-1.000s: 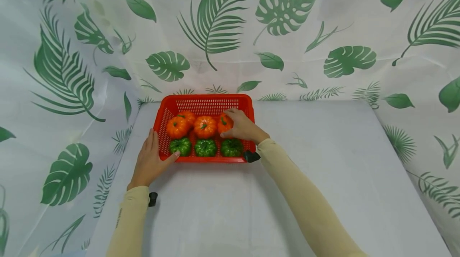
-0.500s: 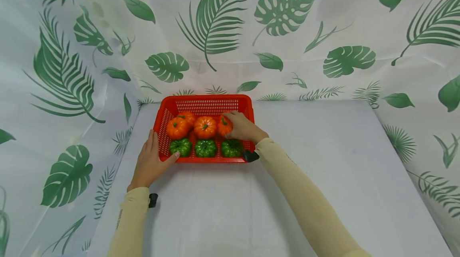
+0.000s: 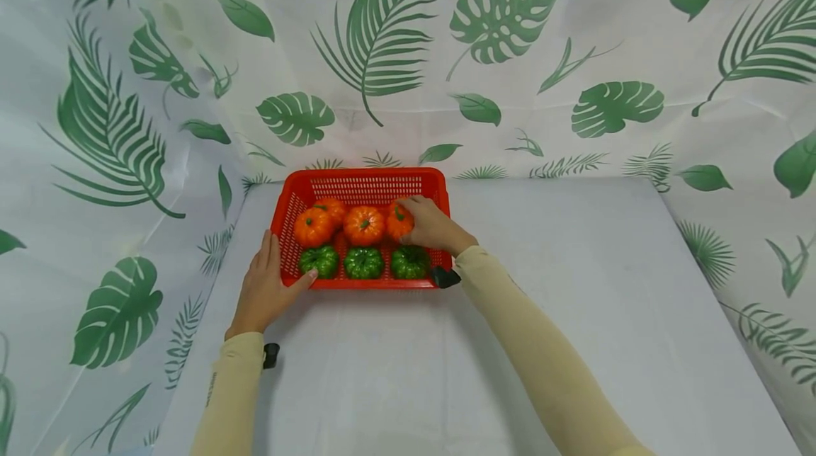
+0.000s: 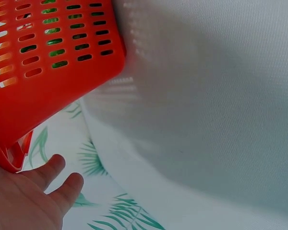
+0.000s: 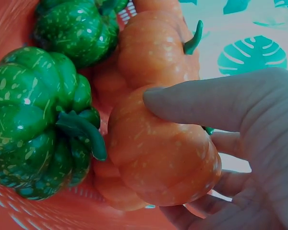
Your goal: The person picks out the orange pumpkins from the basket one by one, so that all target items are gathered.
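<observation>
My right hand point(image 3: 435, 226) reaches over the right side of the red basket point(image 3: 360, 284) and grips an orange pumpkin point(image 3: 398, 222) inside it. In the right wrist view, the thumb lies across this pumpkin point(image 5: 161, 153) while the fingers curl beneath its far side. My left hand point(image 3: 263, 291) rests against the basket's front left corner, its thumb over the front rim. The left wrist view shows two of its fingers point(image 4: 67, 189) straight and spread beside the rim. Several other orange pumpkins point(image 3: 364, 225) sit in the basket, behind a front row of green pumpkins point(image 3: 364, 263).
The basket stands on a white table point(image 3: 561, 286), close to its back edge. A white curtain point(image 3: 408, 130) with green leaf prints hangs behind and along the left. Black wrist devices point(image 3: 270, 355) show at both cuffs.
My right thumb has closed in on the orange pumpkin from its front side, and that pumpkin has turned slightly. My left hand and the basket stay in place.
</observation>
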Available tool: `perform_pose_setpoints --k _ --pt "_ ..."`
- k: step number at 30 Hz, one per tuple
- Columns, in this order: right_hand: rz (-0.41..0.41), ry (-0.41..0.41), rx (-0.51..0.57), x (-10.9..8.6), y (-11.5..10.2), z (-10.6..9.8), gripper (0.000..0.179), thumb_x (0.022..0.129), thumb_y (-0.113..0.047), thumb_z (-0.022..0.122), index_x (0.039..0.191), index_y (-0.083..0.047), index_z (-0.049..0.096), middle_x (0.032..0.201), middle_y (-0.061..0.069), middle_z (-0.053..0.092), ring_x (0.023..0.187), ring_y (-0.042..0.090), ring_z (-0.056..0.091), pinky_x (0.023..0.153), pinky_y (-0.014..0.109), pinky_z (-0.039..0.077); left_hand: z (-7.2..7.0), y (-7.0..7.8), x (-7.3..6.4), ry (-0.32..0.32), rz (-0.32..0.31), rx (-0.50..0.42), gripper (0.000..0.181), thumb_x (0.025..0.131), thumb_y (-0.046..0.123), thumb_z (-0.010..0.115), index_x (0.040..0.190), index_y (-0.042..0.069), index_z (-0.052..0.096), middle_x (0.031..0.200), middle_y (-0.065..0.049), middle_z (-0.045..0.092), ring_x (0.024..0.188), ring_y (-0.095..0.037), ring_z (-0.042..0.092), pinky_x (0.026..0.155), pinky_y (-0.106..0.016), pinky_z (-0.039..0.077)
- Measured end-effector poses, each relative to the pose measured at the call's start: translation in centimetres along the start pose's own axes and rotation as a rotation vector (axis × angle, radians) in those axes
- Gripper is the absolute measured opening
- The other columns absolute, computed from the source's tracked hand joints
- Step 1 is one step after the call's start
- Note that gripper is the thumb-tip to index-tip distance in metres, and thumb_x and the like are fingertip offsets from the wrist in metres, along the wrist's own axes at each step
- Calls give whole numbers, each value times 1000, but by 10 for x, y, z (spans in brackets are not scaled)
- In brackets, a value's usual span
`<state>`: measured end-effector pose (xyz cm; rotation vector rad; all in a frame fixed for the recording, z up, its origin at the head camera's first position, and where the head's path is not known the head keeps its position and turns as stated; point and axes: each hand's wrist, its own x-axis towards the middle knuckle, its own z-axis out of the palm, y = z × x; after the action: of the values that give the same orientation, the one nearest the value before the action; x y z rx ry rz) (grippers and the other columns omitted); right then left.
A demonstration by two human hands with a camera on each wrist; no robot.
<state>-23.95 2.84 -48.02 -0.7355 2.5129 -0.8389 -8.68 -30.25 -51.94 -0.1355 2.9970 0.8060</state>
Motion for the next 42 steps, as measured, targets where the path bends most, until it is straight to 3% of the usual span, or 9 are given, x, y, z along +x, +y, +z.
perform_pose_setpoints --k 25,36,42 --pt "-5 93 56 -17 4 -3 78 94 -15 80 162 -1 44 164 23 39 150 39 37 119 56 40 2 -2 1 18 6 -14 123 95 72 65 170 1 -1 179 -17 -3 158 -51 17 123 -71 18" --pt "-51 223 85 -25 8 -7 79 93 -15 83 160 1 46 161 23 43 144 42 44 118 57 42 1 1 0 12 6 -20 123 96 71 65 170 0 -1 178 -18 -4 157 -51 17 122 -72 18" --pt "-34 258 144 -30 11 -13 80 93 -21 83 161 -2 46 160 21 43 140 41 45 112 59 47 2 -1 -1 27 15 -26 123 95 71 66 170 -2 1 178 -21 -1 157 -52 19 122 -72 20"
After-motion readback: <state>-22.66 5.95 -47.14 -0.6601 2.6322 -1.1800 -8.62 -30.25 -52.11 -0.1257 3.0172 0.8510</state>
